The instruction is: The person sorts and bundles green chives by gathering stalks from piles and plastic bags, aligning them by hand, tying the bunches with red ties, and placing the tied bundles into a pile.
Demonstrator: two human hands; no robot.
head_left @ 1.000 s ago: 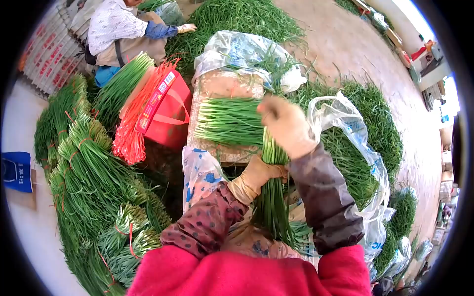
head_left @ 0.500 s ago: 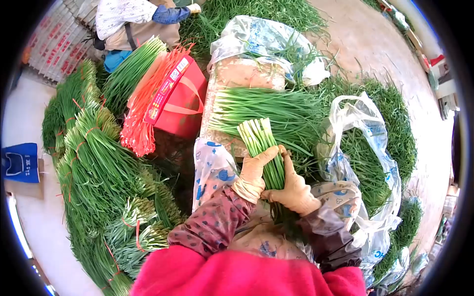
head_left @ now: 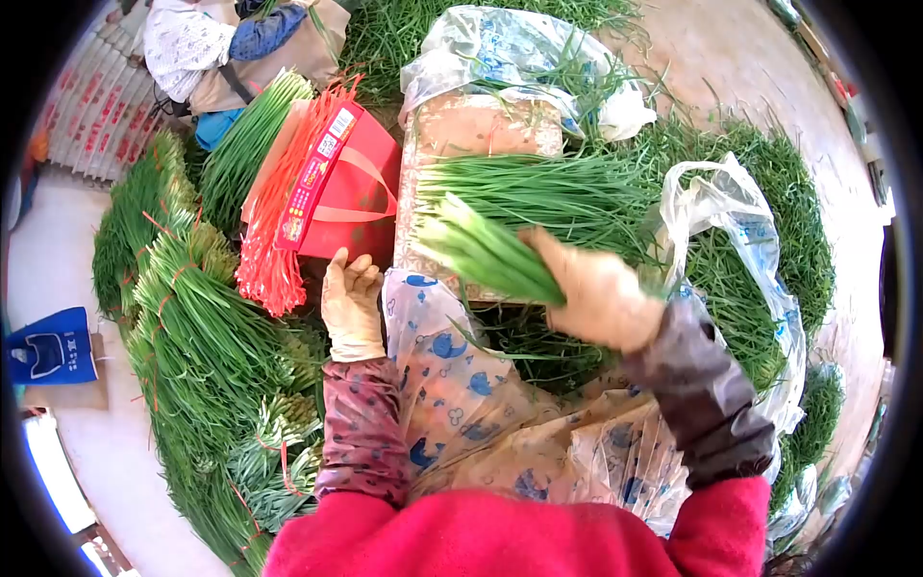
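The long bundle of slim green stalks with pale whitish ends (head_left: 490, 255) was in the right hand (head_left: 604, 296), over the near part of the table with the worn, patterned top (head_left: 481, 127). Its pale ends pointed left and slightly far; whether they touched the surface could not be told. The right hand, in a cream glove, was wrapped round the green part of the stalks, its outline blurred. The left hand (head_left: 351, 306), gloved likewise, had its fingers loosely curled and apart, with nothing visible in its grasp. It lay just near of the bright red bag with flat handles (head_left: 363, 192) and to the right of the hanging tail of thin red plastic strips (head_left: 274, 250).

The bundle looked light, springy and likely to bend along its green length, while the pale ends seemed firmer. The smooth stalks would probably slide against one another, and a hard squeeze could crease or bruise them. A full-handed, moderate hold around the green part just behind the pale ends seemed best, gathering every stalk at once. The strips looked limp and feather-light, easiest to pinch singly. A loose layer of similar green stalks (head_left: 548, 192) lay across the table, far of the bundle.
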